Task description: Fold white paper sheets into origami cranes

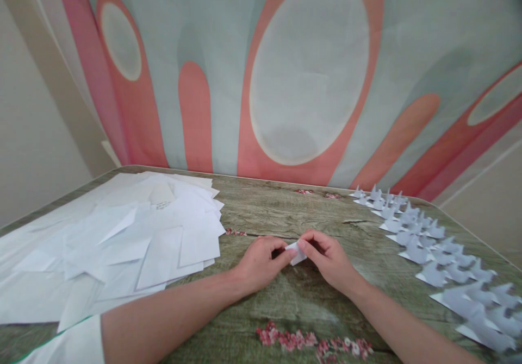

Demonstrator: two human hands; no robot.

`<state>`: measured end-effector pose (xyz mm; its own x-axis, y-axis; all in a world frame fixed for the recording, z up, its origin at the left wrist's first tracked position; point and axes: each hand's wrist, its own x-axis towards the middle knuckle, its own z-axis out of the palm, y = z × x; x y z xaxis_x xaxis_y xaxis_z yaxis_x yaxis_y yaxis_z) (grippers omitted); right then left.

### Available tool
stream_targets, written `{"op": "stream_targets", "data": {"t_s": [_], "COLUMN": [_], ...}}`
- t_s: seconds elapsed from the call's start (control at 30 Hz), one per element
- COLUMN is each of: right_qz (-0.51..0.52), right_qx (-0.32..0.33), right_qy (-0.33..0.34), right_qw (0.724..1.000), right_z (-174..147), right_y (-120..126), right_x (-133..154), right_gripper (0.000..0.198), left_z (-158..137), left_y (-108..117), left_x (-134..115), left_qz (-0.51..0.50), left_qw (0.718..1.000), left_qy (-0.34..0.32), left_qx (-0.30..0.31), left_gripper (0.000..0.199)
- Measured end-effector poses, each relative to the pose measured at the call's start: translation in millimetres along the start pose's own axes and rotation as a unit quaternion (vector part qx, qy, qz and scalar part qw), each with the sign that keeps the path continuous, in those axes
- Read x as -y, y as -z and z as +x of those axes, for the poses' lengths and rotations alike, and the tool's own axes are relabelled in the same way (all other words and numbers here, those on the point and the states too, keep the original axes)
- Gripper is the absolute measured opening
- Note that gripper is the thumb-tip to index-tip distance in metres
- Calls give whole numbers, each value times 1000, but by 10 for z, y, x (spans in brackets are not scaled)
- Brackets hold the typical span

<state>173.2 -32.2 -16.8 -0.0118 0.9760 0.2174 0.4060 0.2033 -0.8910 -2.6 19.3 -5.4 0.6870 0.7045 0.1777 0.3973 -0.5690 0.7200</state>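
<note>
On a wood-grain table (277,204), loose white sheets (122,233) spread across your left side, overlapping, beyond your white sleeve (77,342). At the center, your left hand (259,261) pinches one end of a small white slip (300,255), while your right hand (330,258) pinches the other; both grips are pressed together on the paper, which sits between them. Pink flowers (287,338) lie nearer you, and to your right small folded pieces (433,274) stand in rows along the table's edge.

Folding appears to be the step in hand. The next move seems to call for matching the slip's edges and pressing the crease flat, without letting it twist.

At far left, the sheets run out of view, and marks on one are too faint to read. Your hands cover the slip's ends, so its layers cannot be counted, nor can you tell whether it touches the table. At right, the folded pieces overlap, and the nearest reach the picture's edge.
</note>
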Motion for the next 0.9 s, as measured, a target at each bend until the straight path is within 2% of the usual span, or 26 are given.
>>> {"op": "stream_targets", "data": {"t_s": [0.27, 0.53, 0.73, 0.9], "right_qz": [-26, -32, -7, -33], "right_qx": [-10, -9, 3, -10], "right_qy": [-12, -32, -36, -14], "right_qw": [1000, 999, 999, 999], "right_z": [-23, 19, 19, 15], "right_y": [-53, -35, -62, -68], "right_x": [44, 19, -15, -39], "right_gripper": [21, 23, 13, 8], "left_z": [1, 15, 27, 28], "left_y": [-6, -30, -78, -77], "left_x": [4, 24, 81, 79], "left_qz": [-20, -150, -167, -153], "left_qw": [1000, 985, 979, 981], "left_qy": [14, 47, 56, 59], "left_qx": [-12, -68, -104, -101], "left_gripper": [32, 11, 8, 6]}}
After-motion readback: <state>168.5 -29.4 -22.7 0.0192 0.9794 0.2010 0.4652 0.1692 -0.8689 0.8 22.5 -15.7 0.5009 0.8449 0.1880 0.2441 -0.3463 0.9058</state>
